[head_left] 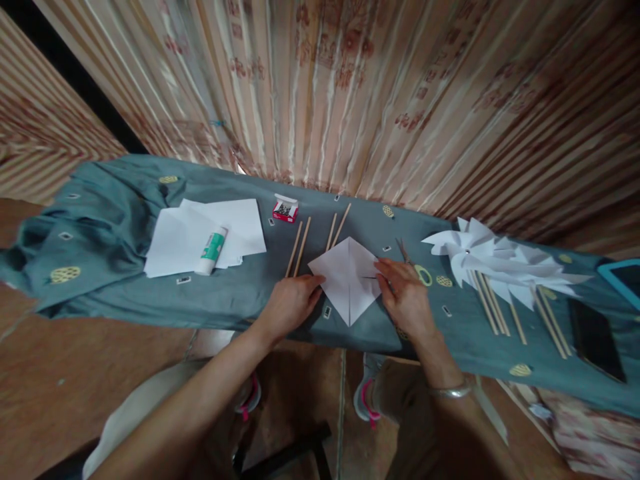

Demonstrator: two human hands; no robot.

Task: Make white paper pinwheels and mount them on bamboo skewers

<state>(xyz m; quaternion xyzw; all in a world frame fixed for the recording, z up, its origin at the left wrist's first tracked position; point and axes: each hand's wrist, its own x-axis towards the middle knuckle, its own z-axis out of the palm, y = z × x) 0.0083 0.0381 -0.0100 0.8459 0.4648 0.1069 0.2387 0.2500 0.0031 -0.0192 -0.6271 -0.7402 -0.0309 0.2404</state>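
Observation:
A square white sheet of paper (343, 273) lies turned like a diamond, with slits running in from its near and right corners. My left hand (293, 303) is closed at its lower left edge, thumb on top of the paper. At the right corner, beside the slit, my right hand (407, 297) pinches the sheet between thumb and fingers. Just beyond that hand lie scissors with yellow handles (423, 275). Several wooden sticks (303, 247) rest behind and to the left of the sheet.
On the left, a glue stick (214, 250) lies on stacked white paper (167, 243). A small red box (285, 209) stands open near the back. Paper pinwheels (480, 250) on sticks, a dark phone (596, 339) and a blue-edged device (615, 283) occupy the right of the cloth-covered table (240, 300).

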